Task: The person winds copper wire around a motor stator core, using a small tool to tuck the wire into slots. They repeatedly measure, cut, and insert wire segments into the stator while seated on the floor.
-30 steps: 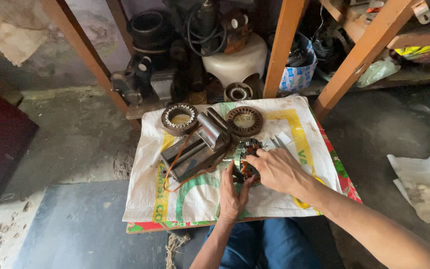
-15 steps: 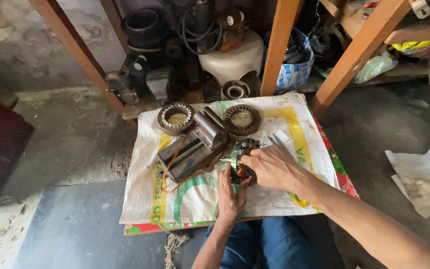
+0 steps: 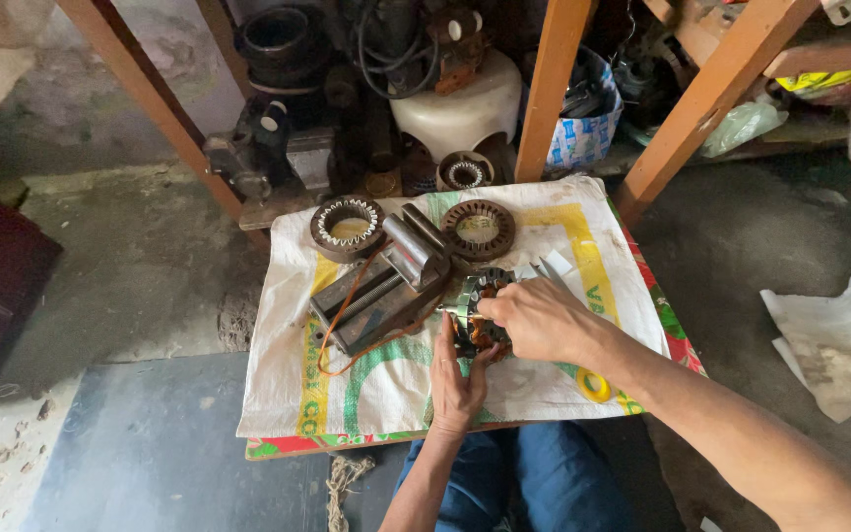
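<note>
Little has shifted since the earlier frames: both hands stay on the same wound motor core, and only the view has drifted slightly, with the sack and its parts sitting a touch lower and further right in the picture.

The left hand (image 3: pixel 455 379) comes up from below with its palm turned toward the core, fingers spread and curled loosely against the underside of the motor core (image 3: pixel 477 307); its grip is a cradling one, half closed on the core. The right hand (image 3: pixel 542 317) reaches in from the right, and its grip is clenched over the core's top and right side, thumb and forefinger pinched at the left end. Whether a small tool sits in that pinch I cannot tell.

The core lies on the white woven sack (image 3: pixel 396 384) near its middle, just right of the long dark metal block (image 3: pixel 376 300). Its copper windings and green insulation show between the fingers. Its long axis seems to run roughly left to right across the sack, with a short pale stub pointing left toward the block, though the hands cover most of it.

Behind it lie two ring-shaped stator cores (image 3: pixel 347 227), and an orange wire (image 3: pixel 339 317) loops over the block.
</note>
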